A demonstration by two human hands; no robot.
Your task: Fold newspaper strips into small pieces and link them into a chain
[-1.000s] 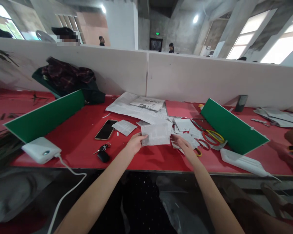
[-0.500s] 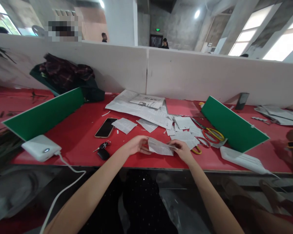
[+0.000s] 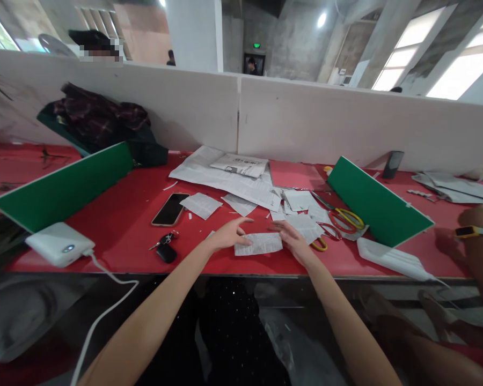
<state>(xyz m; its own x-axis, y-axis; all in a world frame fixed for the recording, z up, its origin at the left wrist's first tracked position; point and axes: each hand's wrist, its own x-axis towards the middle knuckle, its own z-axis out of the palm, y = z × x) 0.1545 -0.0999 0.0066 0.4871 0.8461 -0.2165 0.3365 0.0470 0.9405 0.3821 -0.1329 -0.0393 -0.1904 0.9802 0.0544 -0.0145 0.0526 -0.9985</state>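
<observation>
A folded piece of newspaper point(image 3: 260, 245) lies flat on the red table near its front edge, between my two hands. My left hand point(image 3: 229, 235) is open at its left end, the fingers stretched out above it and the thumb resting on the paper. At the right end, my right hand point(image 3: 293, 239) is open too, fingers extended along the paper's edge. Just beyond are cut newspaper squares point(image 3: 201, 205) and more loose pieces point(image 3: 306, 228). Beside my right hand, scissors with red handles point(image 3: 330, 231) and scissors with yellow handles point(image 3: 348, 218) lie on the scraps.
Large newspaper sheets point(image 3: 225, 179) spread at the back, beside a pink sheet point(image 3: 295, 176). A phone point(image 3: 169, 209) and keys point(image 3: 166, 247) lie left. Green panels point(image 3: 64, 185) flank the space, with white power banks point(image 3: 60, 244) nearby. Another person's wrist point(image 3: 477, 231) is far right.
The newspaper piece was held up between both hands; now it is folded narrower and lies on the table. My fingers have opened out around it. The view has shifted slightly.
</observation>
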